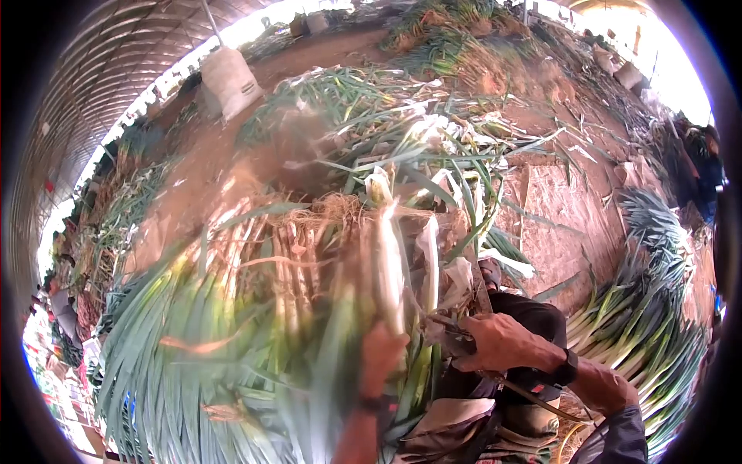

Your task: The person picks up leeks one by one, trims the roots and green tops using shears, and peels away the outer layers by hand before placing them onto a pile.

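Note:
My left hand (382,352), blurred by motion, is closed around a long green onion (389,267). The onion's white shaft points away from me with its root end up. To its right, my right hand (502,344) is wrapped round a dark metal tool (448,334); the grip hides much of it. A thin line or hose (545,404) runs back from that hand toward the lower right. Another pale onion stalk (430,267) stands between the two hands. A large pile of green onions (209,325) with brown roots lies left of my left hand.
Trimmed leaves and peelings (433,131) lie heaped ahead. A second stack of green onions (649,325) is at the right, beside a flattened brown sheet (568,224). A white sack (230,81) stands at the back left. More onions (456,46) lie farther off.

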Demonstrator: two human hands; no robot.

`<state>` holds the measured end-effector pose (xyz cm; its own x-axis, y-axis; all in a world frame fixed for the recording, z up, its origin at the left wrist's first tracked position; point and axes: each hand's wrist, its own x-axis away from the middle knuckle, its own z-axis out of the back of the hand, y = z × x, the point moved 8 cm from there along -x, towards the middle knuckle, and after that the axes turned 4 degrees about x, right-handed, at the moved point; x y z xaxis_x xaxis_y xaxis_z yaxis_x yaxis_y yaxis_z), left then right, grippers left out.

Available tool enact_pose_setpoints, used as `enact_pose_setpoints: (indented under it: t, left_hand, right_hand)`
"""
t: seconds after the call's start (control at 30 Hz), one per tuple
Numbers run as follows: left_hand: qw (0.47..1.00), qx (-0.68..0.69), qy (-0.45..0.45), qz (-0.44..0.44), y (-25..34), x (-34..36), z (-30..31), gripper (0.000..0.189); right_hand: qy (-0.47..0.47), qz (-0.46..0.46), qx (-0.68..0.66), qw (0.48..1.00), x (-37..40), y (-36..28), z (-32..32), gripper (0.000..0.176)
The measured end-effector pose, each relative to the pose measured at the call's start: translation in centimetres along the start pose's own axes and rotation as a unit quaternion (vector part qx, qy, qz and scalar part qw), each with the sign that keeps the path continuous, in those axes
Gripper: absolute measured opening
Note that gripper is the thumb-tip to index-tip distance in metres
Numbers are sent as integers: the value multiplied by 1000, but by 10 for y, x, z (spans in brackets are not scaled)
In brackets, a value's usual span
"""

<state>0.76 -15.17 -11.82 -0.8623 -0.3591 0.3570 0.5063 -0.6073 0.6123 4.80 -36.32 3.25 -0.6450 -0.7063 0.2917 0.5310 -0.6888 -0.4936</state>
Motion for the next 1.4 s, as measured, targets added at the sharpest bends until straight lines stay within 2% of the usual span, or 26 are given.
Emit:
enact_pose_setpoints:
  t: [0.13,0.17,0.27,0.37,0.43,0.47,0.53,0.6,0.67,0.7,0.77,0.87,0.93,1.03,1.13,1.17,1.23,1.3,1.33,1.4]
  left_hand:
    - [999,34,-21,36,-11,-5,7,74]
    - [996,64,-59,35,-13,-8,4,80]
    - [999,29,-1,31,-12,-2,2,84]
    - [992,112,-25,55,-18,-1,-9,87]
    - [995,83,-15,61,-13,3,-10,79]
    - [996,69,-9,65,-11,4,-12,76]
    - [995,16,-26,-96,-8,5,-31,66]
    - [982,15,1,-189,-6,19,-45,59]
    - [971,68,65,-219,3,32,-60,52]
    - [935,-16,137,-328,21,49,-53,49]
    - [931,-44,111,-344,22,52,-69,46]
    - [940,-67,82,-323,33,51,-78,39]
    - [949,-17,75,-307,40,53,-65,37]
    - [971,-32,-2,-239,29,47,-57,33]
    - [938,-121,71,-317,18,48,-21,26]
    - [974,-71,105,-189,34,51,23,24]
    - [906,-262,275,-185,41,34,73,33]
    - [916,-263,278,-125,13,0,89,37]
    - [919,-263,279,-94,6,-11,98,39]
    - [956,-239,170,-29,-10,-31,100,42]
  right_hand:
    - [-34,29,-13,999,17,2,-5,57]
    - [-28,45,-19,998,19,0,-3,58]
    - [-20,86,-43,995,31,-5,0,62]
    - [-24,104,-49,993,40,-8,6,66]
    - [-15,99,-13,995,43,-8,10,67]
    - [17,95,-23,995,45,-6,15,59]
    - [81,89,-45,992,49,-3,23,42]
    - [78,79,-48,993,50,-2,29,48]
    - [78,66,-51,993,56,1,33,55]
    - [79,58,-52,994,60,4,34,59]
    - [80,35,-45,995,67,12,33,65]
    - [67,-11,-21,997,76,25,30,70]
    - [37,-31,-6,999,79,29,29,76]
    - [85,-31,83,992,78,27,35,74]
    - [106,7,38,994,69,14,44,68]
    - [98,36,-5,995,62,8,41,64]
    - [120,85,-10,989,50,-8,31,61]
    - [154,145,-9,977,38,-26,20,55]
    - [123,119,-28,985,30,-31,15,56]
    - [61,66,-68,994,15,-40,5,58]
